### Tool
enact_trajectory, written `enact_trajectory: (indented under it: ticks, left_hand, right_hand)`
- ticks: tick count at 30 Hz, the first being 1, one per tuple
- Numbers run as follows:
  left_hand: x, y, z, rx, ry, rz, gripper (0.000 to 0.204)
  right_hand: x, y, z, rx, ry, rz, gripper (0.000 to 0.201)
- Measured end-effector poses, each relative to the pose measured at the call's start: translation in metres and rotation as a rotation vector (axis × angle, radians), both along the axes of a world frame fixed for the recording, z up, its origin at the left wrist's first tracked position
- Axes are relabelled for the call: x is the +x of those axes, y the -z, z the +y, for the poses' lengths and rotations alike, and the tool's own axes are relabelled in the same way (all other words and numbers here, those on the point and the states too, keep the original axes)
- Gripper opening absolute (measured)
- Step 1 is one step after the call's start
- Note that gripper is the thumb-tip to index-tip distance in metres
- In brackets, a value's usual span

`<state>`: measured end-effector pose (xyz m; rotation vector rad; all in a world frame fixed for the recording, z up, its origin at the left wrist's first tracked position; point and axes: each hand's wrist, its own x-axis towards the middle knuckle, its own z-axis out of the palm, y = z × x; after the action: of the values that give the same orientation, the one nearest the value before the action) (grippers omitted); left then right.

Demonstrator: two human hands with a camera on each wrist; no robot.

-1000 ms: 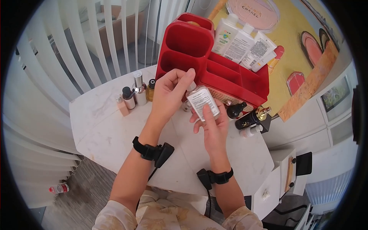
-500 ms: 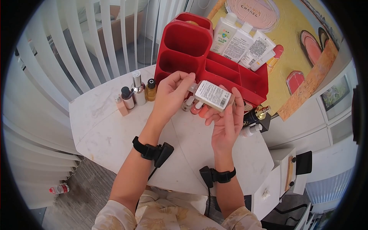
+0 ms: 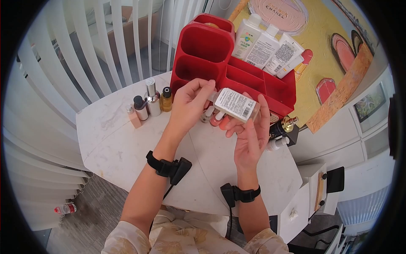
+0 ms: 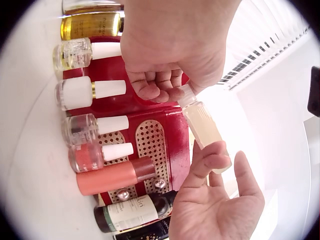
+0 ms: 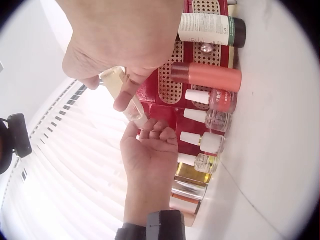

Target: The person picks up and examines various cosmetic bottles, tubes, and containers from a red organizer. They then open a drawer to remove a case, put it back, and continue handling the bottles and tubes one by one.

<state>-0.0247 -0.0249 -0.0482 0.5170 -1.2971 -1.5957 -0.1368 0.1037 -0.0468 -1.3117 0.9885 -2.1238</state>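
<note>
A small flat clear bottle (image 3: pixel 234 103) with pale contents and a white printed label with a barcode is held tilted over the table, before a red organizer (image 3: pixel 203 70). My left hand (image 3: pixel 190 101) pinches its clear cap between thumb and curled fingers. At the bottle's base end, my right hand (image 3: pixel 249 146) holds it with its fingers, palm turned up. The left wrist view shows the bottle (image 4: pixel 204 125) side on, one right-hand finger bent across its lower end. Beyond the hands stand white-capped nail polish bottles (image 4: pixel 77 93) and a coral tube (image 4: pixel 107 178).
White lotion bottles (image 3: pixel 263 51) and tubes stand in the organizer's back. On the marble table (image 3: pixel 114 144), a silver-capped bottle (image 3: pixel 153 101), an amber bottle (image 3: pixel 166 101) and smaller cosmetics line the left. A gold-topped black bottle (image 3: pixel 279 128) stands right. A painting (image 3: pixel 317 63) leans behind.
The bottle has swung from nearly upright to lying more sideways, its base moving right and up. My right hand has shifted right with it; my left hand stays at the cap. Little differs since half a second ago.
</note>
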Motion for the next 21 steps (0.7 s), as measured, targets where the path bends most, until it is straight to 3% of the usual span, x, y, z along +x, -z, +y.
enact_trajectory:
  ticks: [8, 11, 21]
  left_hand:
    - [0.002, -0.006, 0.006, -0.078, -0.090, 0.109, 0.026]
    - [0.001, -0.002, 0.005, -0.177, -0.064, 0.149, 0.026]
    - [0.008, -0.005, 0.008, -0.140, 0.005, 0.165, 0.028]
  right_hand:
    - [0.001, 0.009, -0.005, 0.086, -0.047, -0.057, 0.052]
    - [0.004, 0.012, -0.008, 0.106, -0.040, -0.057, 0.049]
    - [0.006, 0.017, -0.011, 0.307, -0.059, -0.014, 0.050]
